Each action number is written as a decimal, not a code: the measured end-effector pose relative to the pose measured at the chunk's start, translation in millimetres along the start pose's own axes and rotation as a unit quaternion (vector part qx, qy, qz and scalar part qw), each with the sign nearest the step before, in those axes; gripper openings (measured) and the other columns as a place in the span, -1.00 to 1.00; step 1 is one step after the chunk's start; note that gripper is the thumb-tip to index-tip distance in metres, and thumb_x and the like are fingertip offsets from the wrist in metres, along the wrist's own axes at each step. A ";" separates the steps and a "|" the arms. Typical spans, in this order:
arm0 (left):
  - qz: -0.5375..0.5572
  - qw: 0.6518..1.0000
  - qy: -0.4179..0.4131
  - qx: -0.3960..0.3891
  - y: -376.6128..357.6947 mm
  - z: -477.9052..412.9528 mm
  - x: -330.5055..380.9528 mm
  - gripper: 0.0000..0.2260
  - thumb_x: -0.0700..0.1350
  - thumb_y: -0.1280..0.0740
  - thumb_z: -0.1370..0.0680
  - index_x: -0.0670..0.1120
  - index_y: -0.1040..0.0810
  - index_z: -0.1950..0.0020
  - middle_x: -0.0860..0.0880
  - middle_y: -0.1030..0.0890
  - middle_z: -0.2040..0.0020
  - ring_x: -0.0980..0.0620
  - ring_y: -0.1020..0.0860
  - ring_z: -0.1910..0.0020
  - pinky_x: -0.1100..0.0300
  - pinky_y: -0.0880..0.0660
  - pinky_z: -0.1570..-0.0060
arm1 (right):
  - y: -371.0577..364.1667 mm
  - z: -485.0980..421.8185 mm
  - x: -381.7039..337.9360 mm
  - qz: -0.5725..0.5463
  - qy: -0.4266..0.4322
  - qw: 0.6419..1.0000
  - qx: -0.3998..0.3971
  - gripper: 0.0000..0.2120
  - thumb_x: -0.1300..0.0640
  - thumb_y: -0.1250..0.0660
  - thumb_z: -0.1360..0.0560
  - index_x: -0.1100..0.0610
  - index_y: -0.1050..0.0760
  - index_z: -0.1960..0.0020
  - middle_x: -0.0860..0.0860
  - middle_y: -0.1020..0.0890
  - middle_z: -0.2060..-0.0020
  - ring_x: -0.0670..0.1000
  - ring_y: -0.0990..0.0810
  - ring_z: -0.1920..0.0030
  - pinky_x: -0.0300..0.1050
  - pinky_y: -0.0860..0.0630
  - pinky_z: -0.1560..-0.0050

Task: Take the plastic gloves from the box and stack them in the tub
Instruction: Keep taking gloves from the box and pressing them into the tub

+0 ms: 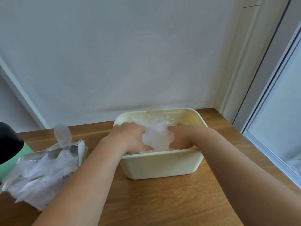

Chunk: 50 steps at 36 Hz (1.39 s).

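A cream plastic tub [162,165] stands on the wooden table, near the wall. Clear plastic gloves [157,136] lie crumpled inside it. Both of my hands are down in the tub. My left hand [130,136] rests on the left side of the glove pile, fingers curled into it. On the right side, my right hand [180,137] presses against the pile; its fingertips are hidden among the gloves. The torn glove box [42,172] lies at the left of the table with several clear gloves spilling from it, one sticking up.
A mint-green and black object [9,150] stands at the far left edge behind the box. The wall runs close behind the tub. A window frame [267,144] borders the table's right side. Bare wooden table [162,201] lies in front of the tub.
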<state>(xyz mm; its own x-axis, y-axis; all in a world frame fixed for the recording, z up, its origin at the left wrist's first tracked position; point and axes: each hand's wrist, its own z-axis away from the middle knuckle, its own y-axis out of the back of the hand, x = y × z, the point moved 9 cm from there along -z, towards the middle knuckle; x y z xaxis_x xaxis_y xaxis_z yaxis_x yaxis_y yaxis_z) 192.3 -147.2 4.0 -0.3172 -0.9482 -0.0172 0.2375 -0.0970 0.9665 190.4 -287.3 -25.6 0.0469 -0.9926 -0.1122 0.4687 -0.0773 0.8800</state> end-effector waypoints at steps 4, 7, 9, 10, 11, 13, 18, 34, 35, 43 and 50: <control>0.051 0.992 0.006 0.120 28.5 19.9 -13.7 -0.60 0.14 -0.25 -0.55 0.08 -0.44 -0.36 0.06 -0.45 -0.35 -0.01 -0.39 -0.33 0.04 -0.31 -0.28 | 22.9 16.9 -1.8 -0.035 0.000 0.996 0.085 -0.56 0.13 -0.19 -0.55 0.14 -0.32 -0.42 0.06 -0.43 -0.35 0.09 -0.42 -0.31 -0.08 -0.37 -0.26; 0.140 0.971 0.013 0.192 42.2 38.1 -32.0 -0.73 -0.05 -0.21 -0.58 0.07 -0.53 -0.26 0.07 -0.51 -0.27 0.01 -0.44 -0.27 0.02 -0.35 -0.28 | 42.4 30.4 -8.0 -0.019 -0.002 0.986 0.163 -0.68 0.21 -0.15 -0.50 0.16 -0.52 -0.20 0.06 -0.58 -0.15 0.10 -0.54 -0.18 -0.07 -0.46 -0.16; 0.188 0.955 0.027 0.229 44.5 51.7 -46.5 -0.74 -0.14 -0.20 -0.57 0.07 -0.58 -0.18 0.08 -0.56 -0.13 0.01 -0.48 -0.18 0.06 -0.39 -0.21 | 55.1 40.7 -20.5 -0.011 0.014 0.975 0.223 -0.70 0.24 -0.14 -0.45 0.17 -0.57 -0.08 0.05 -0.64 -0.05 0.11 -0.59 -0.05 -0.06 -0.53 -0.03; 0.207 0.946 0.033 0.246 44.9 58.9 -53.6 -0.74 -0.15 -0.20 -0.57 0.07 -0.60 -0.14 0.09 -0.56 -0.07 0.02 -0.50 -0.14 0.10 -0.41 -0.15 | 59.5 46.5 -29.1 -0.025 0.025 0.969 0.245 -0.72 0.24 -0.14 -0.45 0.16 -0.56 -0.07 0.02 -0.64 -0.02 0.11 -0.59 0.01 -0.07 -0.54 0.07; 0.224 0.938 0.038 0.261 44.6 66.1 -60.6 -0.75 -0.16 -0.20 -0.57 0.07 -0.62 -0.11 0.11 -0.56 -0.04 0.04 -0.51 -0.10 0.13 -0.42 -0.10 | 63.2 52.8 -38.7 -0.053 0.042 0.963 0.262 -0.73 0.24 -0.13 -0.47 0.11 -0.54 -0.06 -0.03 -0.62 0.00 0.08 -0.55 0.07 -0.13 -0.49 0.18; 0.252 0.924 0.044 0.285 43.0 81.1 -74.0 -0.78 -0.15 -0.22 -0.58 0.08 -0.63 -0.05 0.13 -0.59 -0.04 0.09 -0.53 -0.03 0.21 -0.43 0.01 | 70.0 63.3 -61.8 -0.121 0.092 0.942 0.299 -0.76 0.22 -0.13 -0.50 0.03 -0.51 -0.04 -0.10 -0.56 0.07 0.01 -0.50 0.10 -0.17 -0.46 0.22; 0.281 0.889 0.071 0.354 40.3 130.3 -116.7 -0.79 -0.18 -0.25 -0.57 0.05 -0.65 -0.02 0.19 -0.58 0.06 0.32 -0.49 0.13 0.57 -0.31 0.20 | 68.4 75.3 -135.0 -0.281 0.229 0.874 0.324 -0.78 0.26 -0.19 -0.51 0.11 -0.55 -0.06 -0.13 -0.52 0.17 -0.06 -0.49 0.12 -0.24 -0.40 0.13; 0.267 0.892 0.232 0.282 -30.8 183.5 -222.6 -0.61 -0.10 -0.36 -0.54 0.05 -0.48 -0.37 0.07 -0.57 -0.17 0.07 -0.50 -0.14 0.20 -0.43 0.01 | -5.5 53.2 -273.7 -0.203 0.332 0.904 0.178 -0.64 0.12 -0.21 -0.57 -0.04 -0.43 -0.35 -0.05 -0.55 -0.24 -0.02 -0.50 -0.21 -0.23 -0.40 -0.18; 0.250 0.896 0.233 0.284 -30.8 183.5 -223.6 -0.66 -0.10 -0.35 -0.55 0.06 -0.52 -0.33 0.07 -0.59 -0.13 0.09 -0.51 -0.09 0.20 -0.43 0.06 | -7.9 51.8 -274.4 -0.192 0.326 0.909 0.174 -0.65 0.14 -0.19 -0.57 -0.05 -0.45 -0.33 -0.05 -0.57 -0.21 -0.01 -0.51 -0.19 -0.12 -0.42 -0.21; 0.451 0.670 0.189 0.558 1.3 214.3 -244.4 -0.86 -0.11 -0.28 -0.60 0.15 -0.51 0.06 0.13 -0.58 0.07 0.14 -0.54 0.04 0.26 -0.44 0.07 | -9.6 47.3 -276.0 -0.184 0.336 0.910 0.162 -0.55 0.13 -0.29 -0.50 -0.01 -0.35 -0.38 -0.07 -0.57 -0.08 0.03 -0.52 -0.14 0.04 -0.42 -0.22; 0.541 0.562 0.117 0.615 14.6 218.6 -236.2 -0.85 -0.10 -0.23 -0.61 0.16 -0.46 0.08 0.09 -0.56 0.07 0.09 -0.52 0.04 0.11 -0.46 -0.08 | 2.2 58.6 -271.1 -0.310 0.375 0.868 0.101 -0.49 0.12 -0.36 -0.42 -0.03 -0.30 -0.33 -0.15 -0.52 -0.14 -0.12 -0.51 -0.11 -0.20 -0.45 -0.08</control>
<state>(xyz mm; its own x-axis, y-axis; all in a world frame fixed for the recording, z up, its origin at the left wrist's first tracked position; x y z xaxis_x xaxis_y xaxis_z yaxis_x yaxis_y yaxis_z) 70.0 141.5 78.1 -0.4339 -0.2789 0.8567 -0.6847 0.7202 -0.1123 127.1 -23.9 33.8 0.4366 -0.4206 -0.7953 0.4485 -0.6646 0.5977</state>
